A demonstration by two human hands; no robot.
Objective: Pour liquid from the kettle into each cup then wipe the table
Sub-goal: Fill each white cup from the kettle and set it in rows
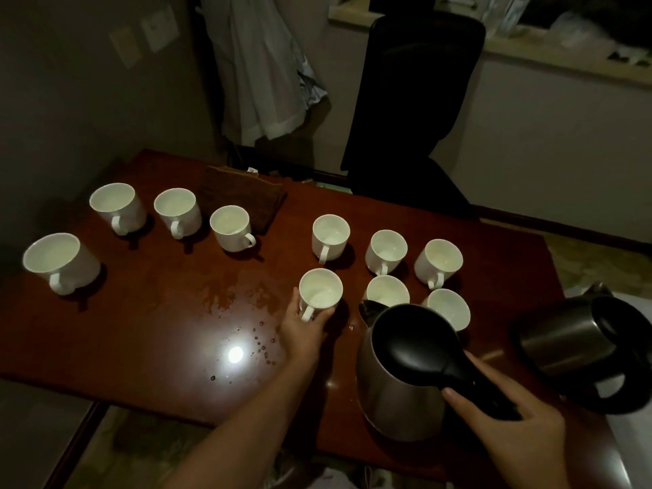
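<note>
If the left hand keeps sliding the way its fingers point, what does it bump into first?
The left hand already touches the nearest white cup. Pushed on, that cup would probably meet the cup behind it first, though depth is hard to judge.

Ten white cups [320, 290], two steel kettles [398, 375], and apparently one folded brown cloth [243, 197] at upper centre.

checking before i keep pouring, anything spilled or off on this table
Yes. A wet patch with scattered droplets lies on the table, just left of the cup that the left hand holds. The brown cloth sits folded at the far edge. All the cups stand upright.
</note>
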